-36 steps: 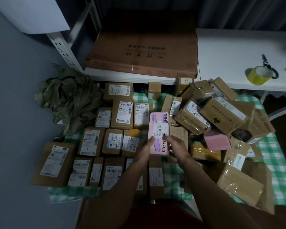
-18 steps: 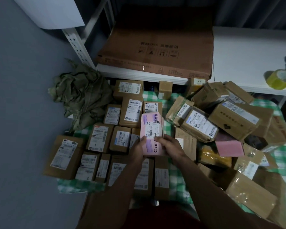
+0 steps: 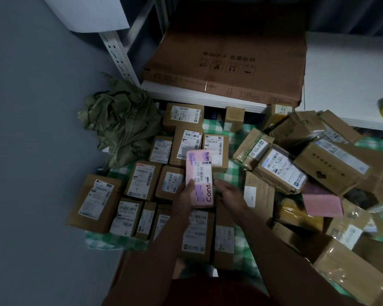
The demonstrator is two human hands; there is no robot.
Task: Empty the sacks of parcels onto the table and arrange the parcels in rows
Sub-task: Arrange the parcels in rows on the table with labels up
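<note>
1. Pink parcel at frame centre, above the rowed brown parcels; print reads "Cont…", white label "502 402 12 815".
2. Left hand grips its lower left edge, thumb on the label.
3. Right hand beside its right edge, fingers loose; contact unclear.
4. Green sack crumpled at upper left.
5. Row labels marked "1" and "2".

Dim, bluish, grainy wide-angle view; edges bow and darken, right side smeared with motion blur.

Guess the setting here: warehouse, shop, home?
Likely a small parcel sorting room: labelled cardboard parcels laid in rows on a checked table, an emptied green sack, metal shelving behind.
</note>
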